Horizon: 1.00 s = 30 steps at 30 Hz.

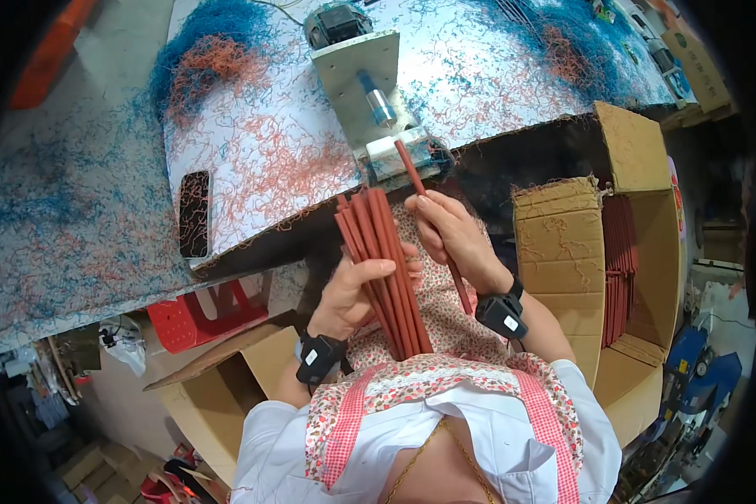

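Note:
A bundle of slim reddish-brown rods (386, 273) is gripped in my left hand (353, 290), thumb across the front. One single rod (413, 172) of the same colour is pinched in my right hand (455, 235). Its far end meets the white block (385, 147) at the front of a small bench machine. Just beyond that block, a metal chuck (380, 107) points toward it from an upright plate (357, 71), with a dark motor (336, 25) behind. Whether the rod's tip sits inside the block I cannot tell.
Blue and reddish shavings (206, 76) litter the white tabletop (252, 101). A black phone (196, 214) lies near its front left edge. Right of me, a cardboard box (559, 252) holds many more rods (620, 260). An opened carton (227, 386) and a red plastic stool (202, 319) stand on the left.

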### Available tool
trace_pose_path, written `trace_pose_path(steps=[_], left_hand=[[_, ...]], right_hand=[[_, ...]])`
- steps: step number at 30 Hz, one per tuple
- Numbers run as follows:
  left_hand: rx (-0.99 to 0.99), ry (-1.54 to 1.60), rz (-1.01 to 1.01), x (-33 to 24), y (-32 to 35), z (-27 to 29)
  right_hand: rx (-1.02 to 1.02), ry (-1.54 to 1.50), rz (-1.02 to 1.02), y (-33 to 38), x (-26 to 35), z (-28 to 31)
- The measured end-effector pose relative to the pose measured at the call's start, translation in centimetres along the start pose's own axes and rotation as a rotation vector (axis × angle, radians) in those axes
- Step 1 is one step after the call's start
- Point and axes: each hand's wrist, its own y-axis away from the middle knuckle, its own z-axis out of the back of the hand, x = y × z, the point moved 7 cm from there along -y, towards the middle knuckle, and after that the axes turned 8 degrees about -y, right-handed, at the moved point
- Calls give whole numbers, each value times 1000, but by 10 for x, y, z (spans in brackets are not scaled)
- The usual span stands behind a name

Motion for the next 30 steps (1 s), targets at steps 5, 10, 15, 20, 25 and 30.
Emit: trace_pose_path(steps=[5, 10, 15, 20, 25, 30], left_hand=[[32, 93, 95, 12, 6, -6], [-111, -13, 119, 12, -3, 6], [-141, -35, 73, -2, -7, 4], [-138, -122, 23, -18, -10, -6], [-194, -126, -100, -22, -24, 3], [-147, -223, -212, -32, -46, -7]], right_hand=[[52, -80, 20, -24, 7, -5], [3, -23, -13, -16, 8, -8], [-19, -38, -25, -5, 2, -11], [-28, -9, 33, -26, 10, -6], [-65, 203, 124, -3, -9, 5], [-242, 637, 503, 24, -3, 3]])
